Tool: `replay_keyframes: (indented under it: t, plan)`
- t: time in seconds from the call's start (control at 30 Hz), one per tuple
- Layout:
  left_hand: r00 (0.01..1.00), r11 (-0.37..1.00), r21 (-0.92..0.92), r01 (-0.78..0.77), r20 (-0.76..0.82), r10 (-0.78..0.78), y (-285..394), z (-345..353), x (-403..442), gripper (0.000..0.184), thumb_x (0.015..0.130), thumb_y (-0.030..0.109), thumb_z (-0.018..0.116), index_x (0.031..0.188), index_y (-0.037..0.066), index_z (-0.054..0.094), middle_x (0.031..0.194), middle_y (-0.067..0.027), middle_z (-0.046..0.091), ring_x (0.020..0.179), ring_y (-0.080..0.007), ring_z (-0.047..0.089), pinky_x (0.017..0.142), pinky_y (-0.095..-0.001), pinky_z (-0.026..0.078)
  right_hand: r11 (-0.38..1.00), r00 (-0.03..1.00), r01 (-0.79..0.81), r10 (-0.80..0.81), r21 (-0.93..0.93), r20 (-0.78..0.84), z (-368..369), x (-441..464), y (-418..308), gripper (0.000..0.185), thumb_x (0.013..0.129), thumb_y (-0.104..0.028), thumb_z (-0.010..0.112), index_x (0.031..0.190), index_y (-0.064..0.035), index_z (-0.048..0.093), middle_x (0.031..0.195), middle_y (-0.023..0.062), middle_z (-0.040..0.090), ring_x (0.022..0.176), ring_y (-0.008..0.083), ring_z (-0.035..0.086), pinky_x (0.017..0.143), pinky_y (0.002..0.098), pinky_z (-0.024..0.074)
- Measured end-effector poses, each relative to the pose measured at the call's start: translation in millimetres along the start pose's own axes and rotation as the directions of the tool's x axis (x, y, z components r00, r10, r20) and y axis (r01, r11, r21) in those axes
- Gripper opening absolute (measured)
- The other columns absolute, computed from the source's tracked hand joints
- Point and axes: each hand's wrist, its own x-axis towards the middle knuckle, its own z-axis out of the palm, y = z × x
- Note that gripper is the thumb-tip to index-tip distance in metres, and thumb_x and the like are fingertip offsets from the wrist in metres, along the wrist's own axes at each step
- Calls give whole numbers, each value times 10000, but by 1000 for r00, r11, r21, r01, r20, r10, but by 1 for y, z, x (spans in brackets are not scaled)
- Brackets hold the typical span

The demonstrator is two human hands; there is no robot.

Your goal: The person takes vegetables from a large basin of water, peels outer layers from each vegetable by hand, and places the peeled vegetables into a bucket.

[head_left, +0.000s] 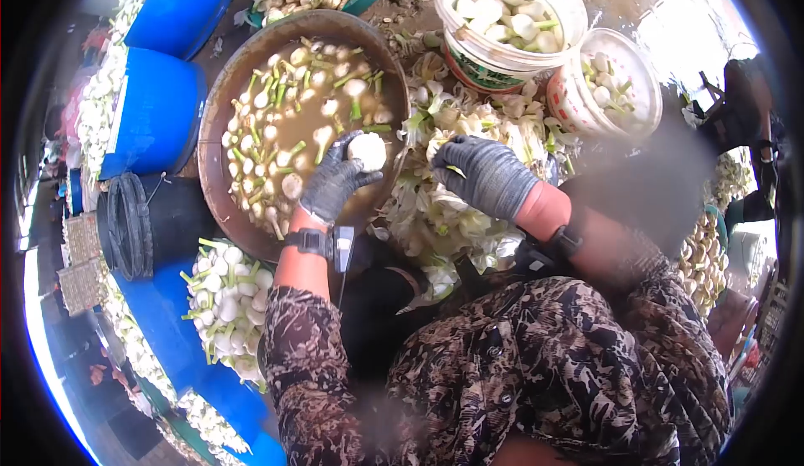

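Note:
My left hand (331, 183), in a grey glove, is wrapped round a white garlic bulb (367, 152) above the near right rim of a wide round basin (219, 106). Cloudy brown water fills the basin, and several garlic bulbs with cut green stems (280, 89) float in it. To the right, my gloved right hand (490, 173) is closed, its fingers pinched together. A small pale-green sliver shows at its fingertips, too small to name. Under that hand lies a heap of pale garlic peels and leaves (444, 223).
Two white buckets, a larger one (502, 60) and a smaller one (561, 97), hold cleaned garlic at the top right. Blue barrels (155, 114) and a black container (180, 223) stand at left, near piled garlic (226, 298). Another person (745, 106) is at the right edge.

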Motion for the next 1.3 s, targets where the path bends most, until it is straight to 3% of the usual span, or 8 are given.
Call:
replay_keyframes:
  t: [0.07, 0.27, 0.67, 0.73, 0.87, 1.0, 1.1, 1.3]
  plan:
    - [988, 974, 169, -151, -4, 153, 39, 14, -10, 679, 776, 86, 789, 1356, 23, 442, 1219, -94, 573, 1097, -211, 583, 967, -295, 498, 982, 991, -52, 73, 182, -115, -7, 3, -7, 182, 871, -235, 628, 921, -62, 654, 832, 160, 662, 785, 370, 636, 710, 459, 513]
    - [999, 920, -391, 14, -24, -25, 116, 47, -39, 569, 841, 111, 702, 1346, 36, 449, 1230, -80, 573, 1105, -161, 562, 969, -308, 479, 945, 973, -102, 160, 310, -167, -27, 0, -20, 204, 868, -244, 646, 967, -68, 667, 841, 145, 682, 805, 340, 665, 724, 415, 530]
    - [975, 980, -66, -186, -132, 176, 128, 80, -55, 574, 888, 302, 661, 1365, 62, 449, 1288, -95, 535, 1169, -189, 517, 984, -329, 458, 897, 954, -125, 225, 425, -196, -23, -11, -7, 158, 827, -185, 660, 849, -30, 641, 743, 166, 659, 702, 340, 650, 664, 401, 516]
    - [992, 792, -598, -126, -83, 95, 129, 86, -59, 587, 876, 299, 682, 1360, 62, 450, 1300, -106, 526, 1177, -230, 533, 970, -393, 497, 839, 933, -158, 300, 521, -200, -12, -3, 23, 146, 825, -173, 626, 833, -27, 635, 758, 181, 662, 703, 363, 638, 657, 400, 515]
    - [993, 564, -824, -51, 17, 115, 134, 78, -60, 607, 862, 295, 706, 1355, 54, 448, 1287, -108, 521, 1173, -258, 551, 932, -443, 538, 924, 894, -382, 369, -1, -253, -23, 1, 53, 182, 827, -207, 654, 893, -37, 654, 834, 201, 667, 773, 373, 637, 703, 411, 520]
    - [972, 936, -297, -186, -197, 130, 113, 75, -61, 582, 873, 285, 692, 1351, 52, 456, 1273, -110, 523, 1155, -252, 554, 930, -416, 530, 992, 922, -9, 57, 126, -382, -34, -6, 14, 140, 850, -142, 641, 971, -72, 657, 856, 164, 664, 809, 357, 644, 720, 423, 523]
    - [980, 810, -581, -71, -191, -51, 118, 75, -61, 547, 892, 275, 669, 1346, 48, 467, 1244, -105, 533, 1121, -227, 557, 939, -372, 504, 992, 926, 50, -3, 115, -379, -42, -9, -21, 108, 852, -125, 641, 947, -76, 658, 842, 144, 660, 792, 347, 643, 710, 429, 523]
    - [952, 987, -128, -93, -302, 51, 117, 76, -59, 486, 913, 222, 646, 1322, 19, 480, 1184, -90, 565, 1080, -166, 550, 941, -305, 469, 992, 950, 127, -120, 6, -290, -41, -3, -27, 150, 850, -201, 642, 937, -78, 650, 802, 130, 636, 758, 332, 632, 675, 441, 513]
